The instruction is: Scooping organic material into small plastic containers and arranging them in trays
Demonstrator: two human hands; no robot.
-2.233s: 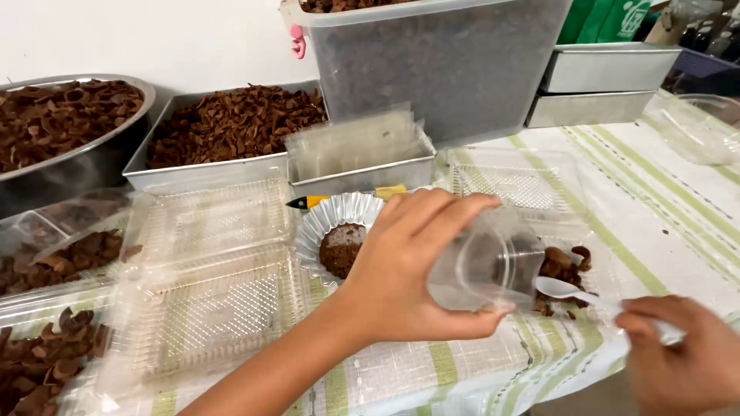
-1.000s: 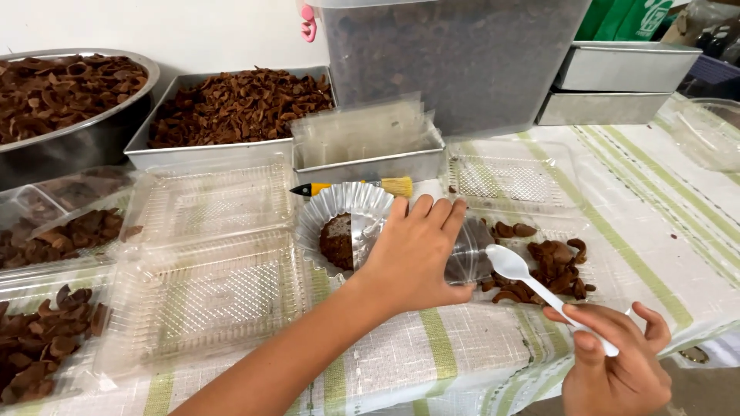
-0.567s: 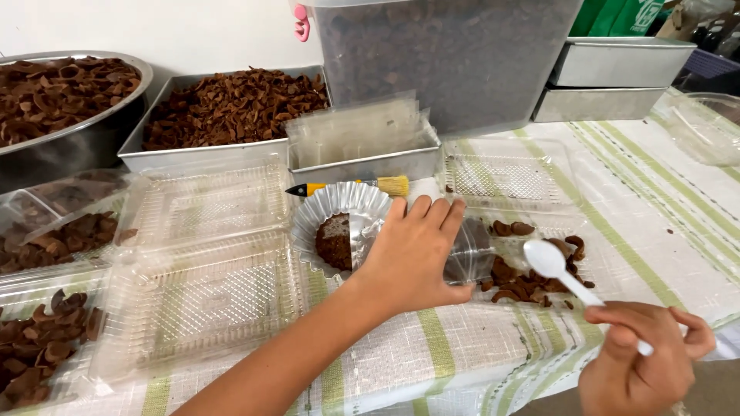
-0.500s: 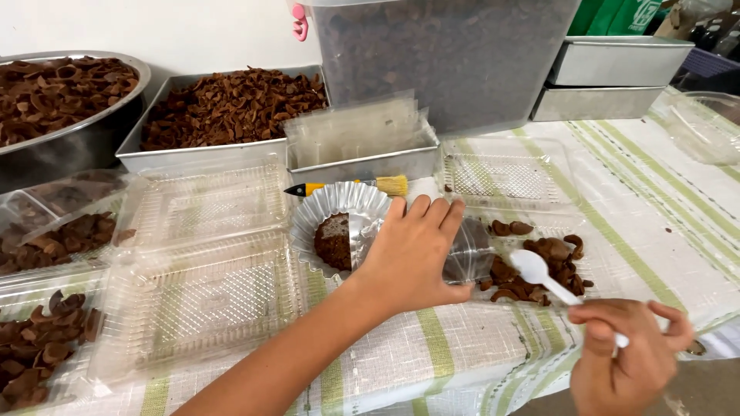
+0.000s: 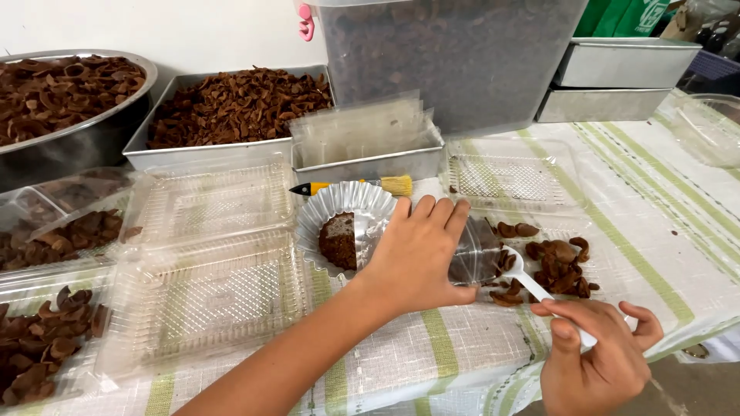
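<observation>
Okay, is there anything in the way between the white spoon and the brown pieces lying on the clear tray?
Nothing visible. The right hand holds the white spoon, and its bowl is already at the edge of the brown pieces. The left hand rests to one side, on a clear cup.

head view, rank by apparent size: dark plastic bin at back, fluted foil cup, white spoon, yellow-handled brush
1. dark plastic bin, by far the largest
2. fluted foil cup
3. yellow-handled brush and white spoon: similar; spoon partly hidden in the right hand, so unranked
</observation>
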